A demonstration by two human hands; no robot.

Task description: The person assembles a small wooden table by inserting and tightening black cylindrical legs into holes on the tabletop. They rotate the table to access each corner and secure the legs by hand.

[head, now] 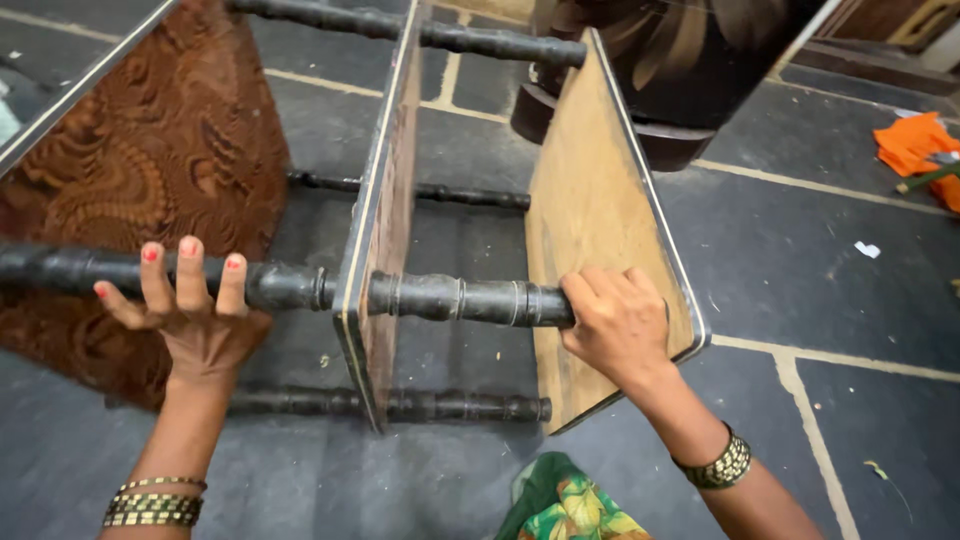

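- Rack (400, 200) lies on its side on the dark tiled floor (830, 270); I see three flat boards standing on edge, joined by dark turned rods.
- Near rod (455, 298) runs across the view at hand height, passing through the middle board (385, 230).
- My left hand (190, 315) sits under this rod to the left of the middle board, palm against it, fingers (188, 270) spread apart and pointing up behind it, not wrapped round it.
- My right hand (615, 325) is clamped on the right end of the same rod, fingers curled together round it, just where it meets the right board (600, 220).
- Right board shows a bare pale wood face toward me, with a dark edge strip.
- Left board (150, 170) carries a brown patterned face and stands tilted, well apart from the right one.
- Lower rod (440, 405) lies close to the floor below the hands; two more rods run farther back, one at mid height and one at the top.
- Pot (660, 70), dark with a leaf pattern, stands on the floor just behind the right board.
- Orange cloth (915, 145) lies at the far right, well apart from the rack.
- Green flowered cloth (565, 505) shows at the bottom edge between my arms.
- Bangles (155, 500) ring my left wrist; a wide bracelet (722, 465) rings my right.
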